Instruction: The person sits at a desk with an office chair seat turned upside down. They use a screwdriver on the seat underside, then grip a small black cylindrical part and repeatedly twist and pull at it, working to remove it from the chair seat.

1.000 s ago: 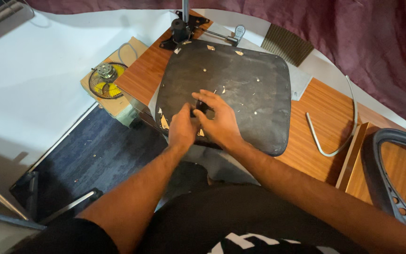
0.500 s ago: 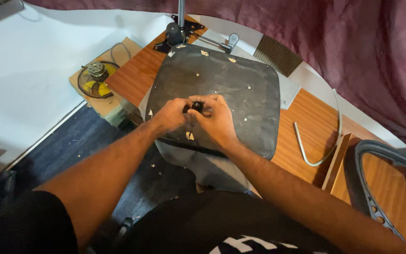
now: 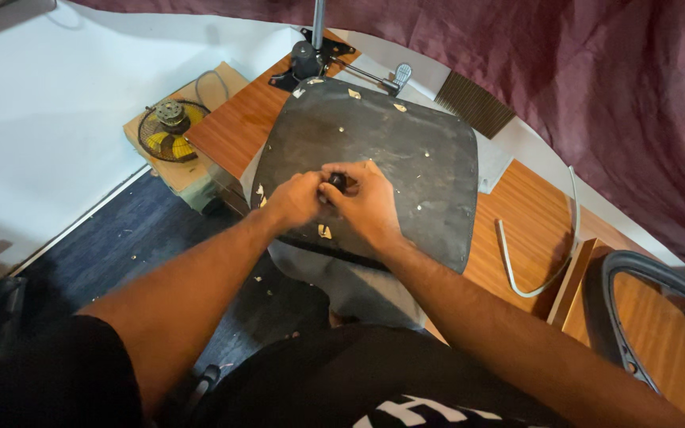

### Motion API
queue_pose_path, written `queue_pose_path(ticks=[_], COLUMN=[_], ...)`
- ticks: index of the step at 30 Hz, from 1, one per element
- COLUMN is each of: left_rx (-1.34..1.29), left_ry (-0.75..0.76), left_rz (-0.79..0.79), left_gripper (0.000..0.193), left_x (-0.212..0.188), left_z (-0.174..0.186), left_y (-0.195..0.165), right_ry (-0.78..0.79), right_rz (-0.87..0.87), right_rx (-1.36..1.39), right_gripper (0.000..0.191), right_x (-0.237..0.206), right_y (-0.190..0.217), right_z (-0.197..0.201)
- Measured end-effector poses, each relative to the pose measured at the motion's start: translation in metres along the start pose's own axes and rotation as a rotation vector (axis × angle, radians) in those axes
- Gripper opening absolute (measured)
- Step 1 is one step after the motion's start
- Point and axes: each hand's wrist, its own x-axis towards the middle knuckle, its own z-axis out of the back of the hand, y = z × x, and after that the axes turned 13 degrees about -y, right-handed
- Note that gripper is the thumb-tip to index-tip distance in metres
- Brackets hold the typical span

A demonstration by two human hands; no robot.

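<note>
A small black knob (image 3: 337,182) is being pinched by the left hand (image 3: 295,198) and right hand (image 3: 370,202), both closed around it, near the middle of the flat dark grey seat board (image 3: 406,143). Since a moment ago, the hands are being kept on it, slightly higher on the board, which is lying on the wooden bench (image 3: 533,222).

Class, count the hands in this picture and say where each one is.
2. The left hand and the right hand meet over the middle of the dark seat panel, both pinching a small black part. None other shows.
</note>
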Motion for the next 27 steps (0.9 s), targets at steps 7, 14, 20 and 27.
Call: queue_pose_path(ticks=[7,14,20,27], left_rx=[0.017,0.139,0.035,0.129], left_ry=[0.057,-0.143,-0.217,-0.236], left_rz=[0.201,0.18,0.124,0.295], left_gripper=[0.035,0.04,0.031,0.039], left_x=[-0.014,-0.019,-0.032,-0.031], left_z=[0.0,-0.014,-0.018,-0.02], left_y=[-0.018,-0.026,-0.025,-0.035], right_ry=[-0.044,-0.09,0.029,-0.126], right_rz=[0.227,-0.095,0.047,-0.134], right_rx=[0.111,-0.068,0.327,-0.083], right_gripper=[0.046,0.04,0.051,0.045], right_x=[-0.001,-0.012,0.001,-0.013], right_y=[-0.009,-0.017,-0.032,-0.009], right_z=[-0.002,-0.011,-0.013,-0.014])
